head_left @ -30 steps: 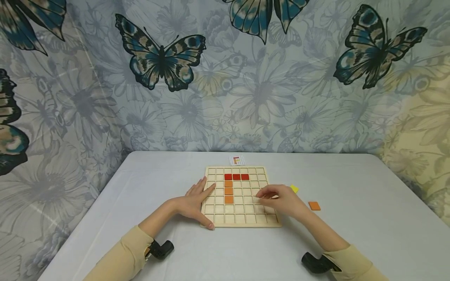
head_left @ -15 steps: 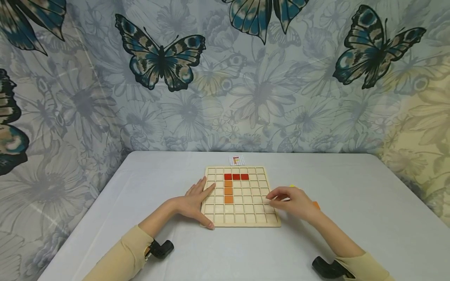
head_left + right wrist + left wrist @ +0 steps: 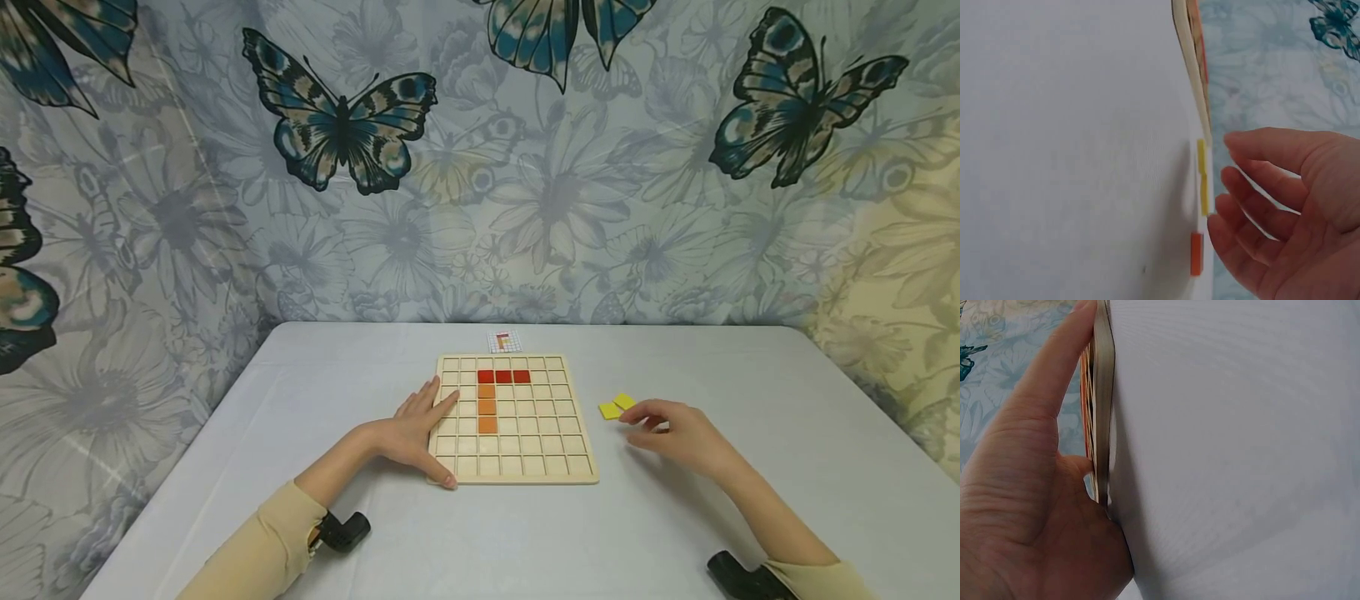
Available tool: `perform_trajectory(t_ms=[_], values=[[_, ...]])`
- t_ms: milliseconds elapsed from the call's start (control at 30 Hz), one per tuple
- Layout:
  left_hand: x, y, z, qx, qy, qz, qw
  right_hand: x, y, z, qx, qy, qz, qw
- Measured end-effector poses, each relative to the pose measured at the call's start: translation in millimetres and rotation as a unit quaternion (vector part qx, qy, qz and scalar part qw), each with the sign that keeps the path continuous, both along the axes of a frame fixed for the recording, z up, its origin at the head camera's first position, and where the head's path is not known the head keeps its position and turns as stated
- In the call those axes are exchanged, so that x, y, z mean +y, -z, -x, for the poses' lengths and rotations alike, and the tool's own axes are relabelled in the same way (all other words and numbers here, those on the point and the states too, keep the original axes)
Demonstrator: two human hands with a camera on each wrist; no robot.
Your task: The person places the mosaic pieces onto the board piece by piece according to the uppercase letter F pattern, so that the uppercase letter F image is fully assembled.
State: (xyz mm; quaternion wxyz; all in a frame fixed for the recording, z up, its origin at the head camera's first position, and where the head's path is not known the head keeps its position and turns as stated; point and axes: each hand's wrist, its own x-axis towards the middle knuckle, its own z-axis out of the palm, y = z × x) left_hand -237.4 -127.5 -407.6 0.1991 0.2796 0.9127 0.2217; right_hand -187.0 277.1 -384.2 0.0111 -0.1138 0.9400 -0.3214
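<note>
A pale wooden grid board [image 3: 540, 454] lies on the table, bearing a row of red tiles [image 3: 504, 377] and a column of orange tiles [image 3: 487, 408] below its left end. My left hand [image 3: 408, 433] rests spread on the board's left edge, thumb at the near corner. To the right of the board, my right hand [image 3: 678, 433] hovers with loosely bent fingers and nothing between them. Its fingertips are close beside two yellow tiles [image 3: 609, 411]. A loose orange tile [image 3: 1196, 254] shows in the right wrist view below the hand; in the head view the hand hides it.
A small pattern card [image 3: 505, 342] with a printed coloured grid lies just behind the board. White cloth covers the table [image 3: 337, 358]. Behind it hangs a butterfly-print backdrop [image 3: 555, 208].
My right hand has moved from over the board's right side out to the right, uncovering the yellow tiles and covering the loose orange one. The left hand has stayed put.
</note>
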Motion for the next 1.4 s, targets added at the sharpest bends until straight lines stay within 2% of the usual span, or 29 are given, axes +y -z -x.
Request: perform_trajectory(t_ms=[200, 400, 600, 933, 1400], values=[[-0.7, 0.1, 0.4, -0.002, 0.002, -0.002, 1.0000, 18.0, 2.8, -3.2, -0.007, 0.028, -0.030, 0.9991], [-0.7, 1.2, 0.6, 0.001, 0.000, 0.003, 1.0000, 32.3, 3.3, -6.6, 0.014, 0.026, -0.033, 0.9990], [-1.1, 2.1, 0.4, 0.003, 0.002, 0.004, 1.0000, 39.0, 3.7, -7.6, -0.006, 0.011, -0.031, 0.9994], [-1.6, 1.1, 1.5, -0.001, 0.003, 0.003, 1.0000, 25.2, 7.9, 0.0, -0.004, -0.008, -0.034, 0.9994], [-3.0, 0.8, 2.4, -0.004, 0.008, 0.006, 0.9999, 18.4, 6.6, 2.5, 0.006, -0.021, -0.042, 0.9989]])
